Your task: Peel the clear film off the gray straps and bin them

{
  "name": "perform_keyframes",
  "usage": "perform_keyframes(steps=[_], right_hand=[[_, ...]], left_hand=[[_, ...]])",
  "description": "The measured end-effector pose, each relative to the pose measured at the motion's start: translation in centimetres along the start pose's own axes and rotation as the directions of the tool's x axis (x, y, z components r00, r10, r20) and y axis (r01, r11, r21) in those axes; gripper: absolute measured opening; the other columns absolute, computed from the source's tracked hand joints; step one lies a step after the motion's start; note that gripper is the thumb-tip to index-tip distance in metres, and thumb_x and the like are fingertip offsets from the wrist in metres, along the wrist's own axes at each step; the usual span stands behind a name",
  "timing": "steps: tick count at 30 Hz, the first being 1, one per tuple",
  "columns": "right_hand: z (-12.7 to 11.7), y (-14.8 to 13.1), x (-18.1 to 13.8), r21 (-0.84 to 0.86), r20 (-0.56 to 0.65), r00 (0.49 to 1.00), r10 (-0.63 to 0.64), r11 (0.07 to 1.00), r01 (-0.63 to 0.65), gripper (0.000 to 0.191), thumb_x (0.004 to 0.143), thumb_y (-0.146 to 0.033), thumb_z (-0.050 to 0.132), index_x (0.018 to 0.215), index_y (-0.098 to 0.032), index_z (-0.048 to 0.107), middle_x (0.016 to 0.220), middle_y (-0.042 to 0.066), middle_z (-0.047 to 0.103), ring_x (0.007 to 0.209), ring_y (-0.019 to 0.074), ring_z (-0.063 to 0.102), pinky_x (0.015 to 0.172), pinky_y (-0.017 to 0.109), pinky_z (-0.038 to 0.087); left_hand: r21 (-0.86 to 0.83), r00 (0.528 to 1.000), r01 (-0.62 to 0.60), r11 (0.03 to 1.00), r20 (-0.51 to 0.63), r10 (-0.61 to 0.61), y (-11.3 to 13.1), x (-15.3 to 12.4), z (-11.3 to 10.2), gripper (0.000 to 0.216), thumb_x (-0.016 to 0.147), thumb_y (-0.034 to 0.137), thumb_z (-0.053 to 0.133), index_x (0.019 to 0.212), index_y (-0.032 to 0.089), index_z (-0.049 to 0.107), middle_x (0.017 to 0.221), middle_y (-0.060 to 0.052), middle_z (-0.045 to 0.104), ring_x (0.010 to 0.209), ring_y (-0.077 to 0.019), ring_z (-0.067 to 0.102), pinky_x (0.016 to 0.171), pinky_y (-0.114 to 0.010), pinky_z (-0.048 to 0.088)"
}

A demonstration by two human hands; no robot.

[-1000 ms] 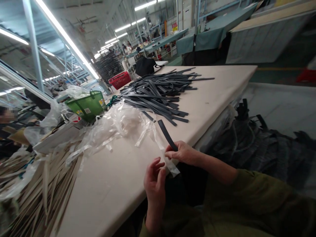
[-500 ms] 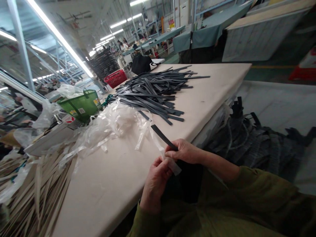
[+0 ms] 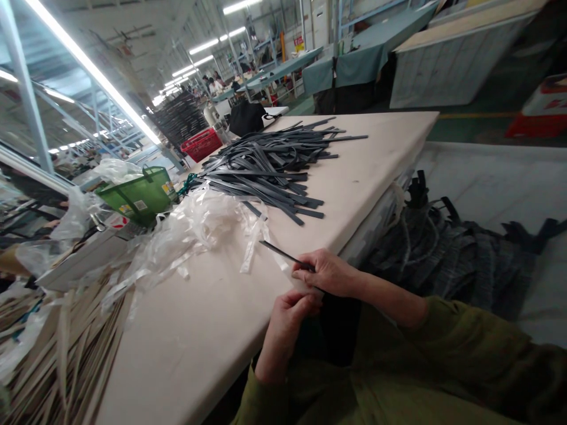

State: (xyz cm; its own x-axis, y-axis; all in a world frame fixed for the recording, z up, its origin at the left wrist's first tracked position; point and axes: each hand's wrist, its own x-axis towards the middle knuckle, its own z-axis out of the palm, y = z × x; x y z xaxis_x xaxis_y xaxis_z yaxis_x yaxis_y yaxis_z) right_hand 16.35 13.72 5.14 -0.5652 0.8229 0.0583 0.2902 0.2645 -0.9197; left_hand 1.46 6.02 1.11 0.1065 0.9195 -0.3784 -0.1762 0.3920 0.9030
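Note:
At the table's near edge my right hand is closed on one end of a dark flat strap, which sticks out to the left, seen nearly edge-on. Just below it, my left hand pinches a clear film strip that clings to the strap by my right fingers. The two hands almost touch. A large pile of the same dark straps lies farther up the table. A heap of peeled clear film sits left of my hands.
The pale table runs away from me. A green basket and a red basket stand along its left side. Pale flat strips are heaped at the lower left. Dark straps lie piled on the floor at the right.
My left hand went from open fingers to a pinch on the film and moved up against my right hand. The strap has turned from flat-on to nearly edge-on.

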Motion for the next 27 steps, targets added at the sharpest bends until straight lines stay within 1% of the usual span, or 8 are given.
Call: perform_keyframes(steps=[3,6,8,12,16,21,24,27], right_hand=[[-0.7,0.1,-1.2,0.065,-0.040,0.999,-0.026,0.997,0.028,0.036,0.094,-0.048,0.048,0.089,-0.016,0.064,0.067,0.001,0.064,0.062,0.0156,0.058,0.061,0.025,0.043],[-1.3,0.4,-3.8,0.126,-0.055,0.998,-0.020,0.992,0.027,0.055,0.097,-0.065,0.037,0.093,-0.016,0.062,0.073,0.003,0.066,0.053,0.0129,0.054,0.055,0.025,0.042],[-1.3,0.7,-5.9,0.152,0.018,0.999,0.032,0.988,-0.034,0.062,0.098,-0.068,0.029,0.089,-0.017,0.063,0.072,0.003,0.066,0.050,0.0122,0.052,0.053,0.025,0.042],[0.6,1.8,-9.5,0.156,0.215,0.967,0.138,0.972,-0.173,0.072,0.094,-0.076,0.024,0.078,-0.017,0.063,0.060,0.005,0.066,0.061,0.0195,0.063,0.064,0.029,0.047],[2.9,2.7,-10.8,0.079,0.279,0.927,0.250,0.956,-0.282,0.083,0.087,-0.084,0.019,0.073,-0.016,0.064,0.057,0.008,0.066,0.055,0.0214,0.063,0.059,0.030,0.047],[3.4,2.9,-10.4,0.044,0.293,0.909,0.297,0.945,-0.323,0.073,0.093,-0.075,0.028,0.071,-0.016,0.064,0.056,0.008,0.065,0.055,0.0204,0.063,0.058,0.028,0.047],[3.3,3.1,-10.0,0.026,0.303,0.903,0.303,0.945,-0.326,0.062,0.096,-0.065,0.034,0.070,-0.016,0.063,0.055,0.006,0.065,0.055,0.0193,0.062,0.057,0.026,0.046],[3.4,3.5,-9.7,0.057,0.329,0.897,0.294,0.942,-0.329,0.058,0.098,-0.059,0.036,0.069,-0.016,0.063,0.054,0.003,0.062,0.054,0.0173,0.060,0.058,0.025,0.046]], left_hand=[[-0.179,0.997,0.034,0.983,-0.058,-0.045,-0.3,0.4,0.1,0.033,0.067,0.042,0.085,0.081,0.013,0.078,0.083,-0.008,0.077,0.070,-0.0143,0.066,0.069,-0.024,0.049],[-0.401,0.991,0.021,0.916,-0.109,-0.071,-0.4,0.8,0.1,0.033,0.061,0.037,0.090,0.078,0.013,0.075,0.078,-0.006,0.076,0.070,-0.0129,0.068,0.071,-0.023,0.052],[-0.476,0.986,-0.010,0.879,-0.150,-0.070,-0.3,1.0,0.2,0.034,0.057,0.034,0.092,0.074,0.013,0.072,0.073,-0.004,0.074,0.067,-0.0121,0.067,0.069,-0.023,0.052],[-0.542,0.975,-0.077,0.837,-0.215,-0.050,-0.4,1.4,0.6,0.038,0.053,0.034,0.094,0.069,0.014,0.066,0.064,0.001,0.068,0.060,-0.0094,0.064,0.065,-0.022,0.052],[-0.563,0.972,-0.083,0.823,-0.226,-0.057,-0.5,1.6,1.0,0.041,0.050,0.036,0.095,0.070,0.015,0.066,0.066,0.000,0.070,0.063,-0.0107,0.067,0.069,-0.023,0.053],[-0.540,0.979,-0.065,0.839,-0.197,-0.050,-0.8,1.6,1.2,0.039,0.052,0.039,0.094,0.070,0.015,0.069,0.071,-0.001,0.073,0.072,-0.0128,0.070,0.076,-0.025,0.053],[-0.540,0.977,-0.065,0.839,-0.204,-0.056,-0.9,1.5,1.1,0.040,0.051,0.038,0.094,0.070,0.015,0.069,0.071,-0.001,0.073,0.070,-0.0130,0.070,0.074,-0.025,0.053],[-0.530,0.975,-0.058,0.846,-0.212,-0.065,-1.1,1.5,1.0,0.041,0.050,0.039,0.095,0.071,0.015,0.069,0.071,-0.001,0.073,0.068,-0.0133,0.069,0.071,-0.025,0.052]])
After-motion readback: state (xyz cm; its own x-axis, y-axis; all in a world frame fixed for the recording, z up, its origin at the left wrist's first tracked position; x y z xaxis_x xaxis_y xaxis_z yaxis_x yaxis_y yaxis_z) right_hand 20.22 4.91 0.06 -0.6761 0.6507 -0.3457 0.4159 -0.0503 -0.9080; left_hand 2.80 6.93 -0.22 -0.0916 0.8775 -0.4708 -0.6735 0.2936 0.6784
